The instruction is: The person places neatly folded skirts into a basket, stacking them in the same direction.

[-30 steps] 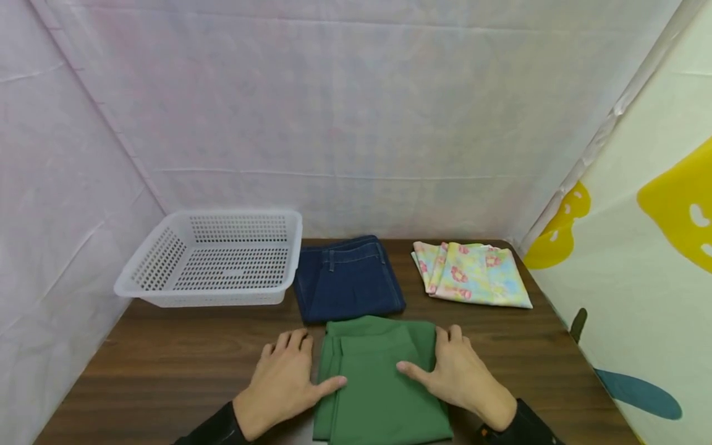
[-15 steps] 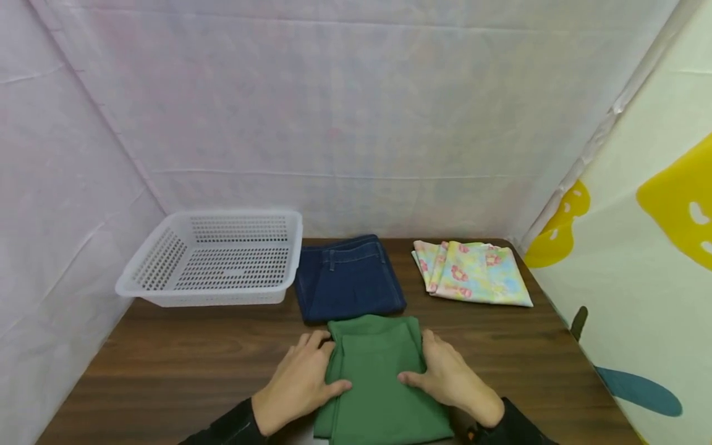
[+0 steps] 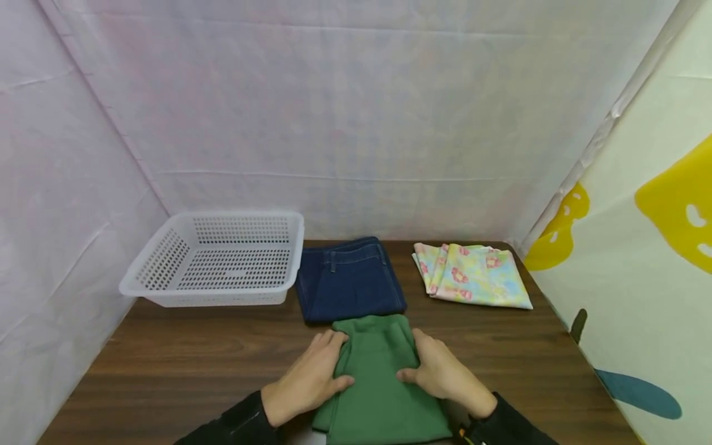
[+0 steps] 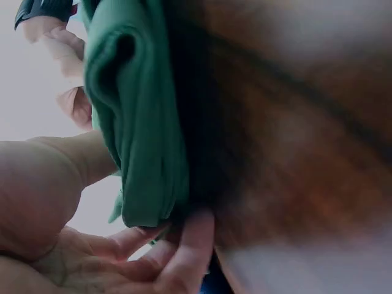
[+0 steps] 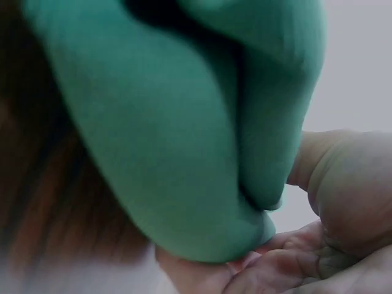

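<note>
Folded green fabric garment [image 3: 384, 386] was between the left hand [image 3: 314, 377] and the right hand [image 3: 442, 371], which gripped its sides; ahead-left of this grip, one white perforated plastic basket [image 3: 217, 298] bore a pale mark [image 3: 235, 273], too small for reading.

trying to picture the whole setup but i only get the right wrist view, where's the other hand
Observer: The left hand grips the left side of the green cloth, thumb on top.
Operator: ok and what's just past the cloth's far edge
Observer: The head view shows folded dark blue denim there.
Operator: any container around
Observer: Yes, a white basket with perforated sides, left of the denim.
</note>
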{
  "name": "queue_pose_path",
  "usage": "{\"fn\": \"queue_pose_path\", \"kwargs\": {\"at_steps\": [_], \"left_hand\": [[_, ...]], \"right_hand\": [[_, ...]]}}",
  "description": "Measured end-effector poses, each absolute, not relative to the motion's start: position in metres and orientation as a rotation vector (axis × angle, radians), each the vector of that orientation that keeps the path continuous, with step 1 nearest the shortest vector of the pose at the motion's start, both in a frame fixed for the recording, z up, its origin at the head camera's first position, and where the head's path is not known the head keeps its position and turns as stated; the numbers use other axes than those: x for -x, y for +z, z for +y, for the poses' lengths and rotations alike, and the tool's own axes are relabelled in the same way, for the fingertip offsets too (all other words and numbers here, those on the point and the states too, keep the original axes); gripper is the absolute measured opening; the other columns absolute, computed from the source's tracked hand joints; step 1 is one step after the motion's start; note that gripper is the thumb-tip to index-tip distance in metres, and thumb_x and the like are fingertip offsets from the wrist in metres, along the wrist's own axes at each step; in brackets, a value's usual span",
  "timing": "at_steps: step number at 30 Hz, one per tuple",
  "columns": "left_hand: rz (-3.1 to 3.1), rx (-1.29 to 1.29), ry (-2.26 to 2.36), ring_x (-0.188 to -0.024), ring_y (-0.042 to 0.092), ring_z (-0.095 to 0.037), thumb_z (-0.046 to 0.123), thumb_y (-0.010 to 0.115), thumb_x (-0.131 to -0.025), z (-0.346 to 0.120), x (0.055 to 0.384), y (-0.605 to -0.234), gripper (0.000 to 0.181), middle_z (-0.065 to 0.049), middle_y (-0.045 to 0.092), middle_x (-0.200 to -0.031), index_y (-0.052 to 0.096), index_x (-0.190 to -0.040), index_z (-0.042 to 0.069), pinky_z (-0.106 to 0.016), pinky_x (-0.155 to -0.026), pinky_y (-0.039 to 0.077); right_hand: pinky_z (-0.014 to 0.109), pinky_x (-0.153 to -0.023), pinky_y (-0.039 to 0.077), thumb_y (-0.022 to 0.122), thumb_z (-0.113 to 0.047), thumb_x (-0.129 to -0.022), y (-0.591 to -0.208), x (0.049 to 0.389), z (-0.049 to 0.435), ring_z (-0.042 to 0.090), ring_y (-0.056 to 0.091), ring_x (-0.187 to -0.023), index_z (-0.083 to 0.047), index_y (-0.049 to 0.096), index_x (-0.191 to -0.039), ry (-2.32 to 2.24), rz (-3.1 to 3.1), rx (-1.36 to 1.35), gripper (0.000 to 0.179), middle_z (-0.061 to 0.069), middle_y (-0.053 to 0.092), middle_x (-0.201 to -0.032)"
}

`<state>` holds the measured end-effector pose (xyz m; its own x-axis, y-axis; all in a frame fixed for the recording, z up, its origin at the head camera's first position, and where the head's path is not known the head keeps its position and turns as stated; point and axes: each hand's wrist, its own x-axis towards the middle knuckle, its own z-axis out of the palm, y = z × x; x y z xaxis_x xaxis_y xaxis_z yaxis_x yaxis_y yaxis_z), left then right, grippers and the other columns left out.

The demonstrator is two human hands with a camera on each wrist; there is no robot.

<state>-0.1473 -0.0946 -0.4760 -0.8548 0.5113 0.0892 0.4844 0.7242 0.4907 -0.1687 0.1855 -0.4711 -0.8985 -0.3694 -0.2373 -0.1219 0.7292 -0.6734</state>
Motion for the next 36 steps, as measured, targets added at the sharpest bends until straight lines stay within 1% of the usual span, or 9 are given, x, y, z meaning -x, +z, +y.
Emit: {"fn": "queue_pose_path", "kwargs": {"at_steps": [4, 8, 14, 16, 19, 21, 23, 30, 36], "left_hand": [[2.798, -0.884, 0.921, -0.121, 0.055, -0.028, 0.017, 0.079, -0.090, -0.092, 0.152, -0.476, 0.062, -0.016, 0.056, -0.132, 0.043, -0.138, 0.005, -0.043, -0.097, 0.048], [2.784, -0.925, 0.981, -0.113, 0.061, -0.025, 0.010, 0.078, -0.089, -0.091, 0.155, -0.474, 0.062, -0.016, 0.061, -0.126, 0.040, -0.137, 0.006, -0.038, -0.090, 0.052], [2.848, -0.890, 0.947, -0.099, 0.066, -0.023, 0.015, 0.081, -0.087, -0.093, 0.157, -0.469, 0.060, -0.013, 0.069, -0.110, 0.047, -0.134, 0.003, -0.035, -0.080, 0.055], [2.840, -0.859, 0.940, -0.092, 0.067, -0.017, 0.019, 0.082, -0.086, -0.093, 0.159, -0.468, 0.049, -0.006, 0.071, -0.101, 0.055, -0.125, 0.005, -0.030, -0.075, 0.055], [2.808, -0.829, 0.961, -0.064, 0.054, -0.004, 0.022, 0.082, -0.086, -0.095, 0.161, -0.466, 0.025, 0.008, 0.059, -0.072, 0.061, -0.096, 0.013, -0.021, -0.057, 0.046], [2.786, -0.832, 0.992, -0.054, 0.037, 0.000, 0.022, 0.081, -0.087, -0.096, 0.162, -0.464, 0.031, 0.013, 0.040, -0.061, 0.051, -0.080, 0.017, -0.018, -0.050, 0.034], [2.773, -0.843, 1.037, -0.050, 0.030, -0.002, 0.020, 0.080, -0.089, -0.098, 0.164, -0.461, 0.038, 0.011, 0.029, -0.061, 0.044, -0.076, 0.017, -0.019, -0.049, 0.029], [2.794, -0.839, 1.152, -0.072, 0.061, -0.001, 0.019, 0.074, -0.095, -0.106, 0.174, -0.447, 0.016, 0.011, 0.060, -0.081, 0.060, -0.103, 0.020, -0.025, -0.061, 0.052], [2.865, -0.754, 1.161, -0.061, 0.057, -0.004, 0.026, 0.071, -0.097, -0.114, 0.182, -0.425, 0.020, 0.004, 0.052, -0.071, 0.053, -0.101, 0.020, -0.024, -0.052, 0.047]], "right_hand": [[0.047, -0.087, 0.052, 0.084, -0.029, -0.083, -0.472, 0.169, 0.186, 0.030, 0.060, -0.112, -0.004, 0.039, -0.146, -1.113, 2.486, 0.400, 0.081, 0.010, 0.060, -0.125], [0.045, -0.087, 0.052, 0.083, -0.025, -0.085, -0.473, 0.168, 0.188, 0.026, 0.061, -0.108, -0.006, 0.041, -0.143, -1.263, 2.403, 0.441, 0.074, 0.008, 0.060, -0.122], [0.045, -0.091, 0.050, 0.081, -0.023, -0.087, -0.475, 0.168, 0.191, 0.024, 0.060, -0.111, -0.005, 0.040, -0.143, -1.388, 2.337, 0.449, 0.072, 0.009, 0.059, -0.123], [0.046, -0.093, 0.049, 0.081, -0.023, -0.088, -0.475, 0.168, 0.193, 0.024, 0.059, -0.113, -0.006, 0.038, -0.145, -1.398, 2.336, 0.450, 0.073, 0.008, 0.058, -0.125], [0.046, -0.094, 0.049, 0.080, -0.023, -0.089, -0.475, 0.168, 0.194, 0.025, 0.058, -0.114, -0.007, 0.037, -0.146, -1.421, 2.318, 0.459, 0.073, 0.008, 0.058, -0.126], [0.046, -0.093, 0.049, 0.080, -0.022, -0.089, -0.474, 0.168, 0.195, 0.024, 0.059, -0.113, -0.008, 0.036, -0.146, -1.436, 2.314, 0.461, 0.074, 0.008, 0.058, -0.126], [0.045, -0.093, 0.050, 0.080, -0.023, -0.089, -0.472, 0.169, 0.195, 0.024, 0.059, -0.113, -0.008, 0.035, -0.148, -1.456, 2.323, 0.456, 0.075, 0.008, 0.058, -0.126], [0.044, -0.092, 0.051, 0.078, -0.024, -0.091, -0.459, 0.176, 0.193, 0.025, 0.060, -0.113, -0.012, 0.037, -0.145, -1.601, 2.271, 0.415, 0.070, 0.012, 0.058, -0.127], [0.043, -0.089, 0.054, 0.074, -0.024, -0.094, -0.443, 0.188, 0.189, 0.030, 0.062, -0.113, -0.017, 0.032, -0.149, -1.732, 2.133, 0.371, 0.070, 0.016, 0.057, -0.132]]}}
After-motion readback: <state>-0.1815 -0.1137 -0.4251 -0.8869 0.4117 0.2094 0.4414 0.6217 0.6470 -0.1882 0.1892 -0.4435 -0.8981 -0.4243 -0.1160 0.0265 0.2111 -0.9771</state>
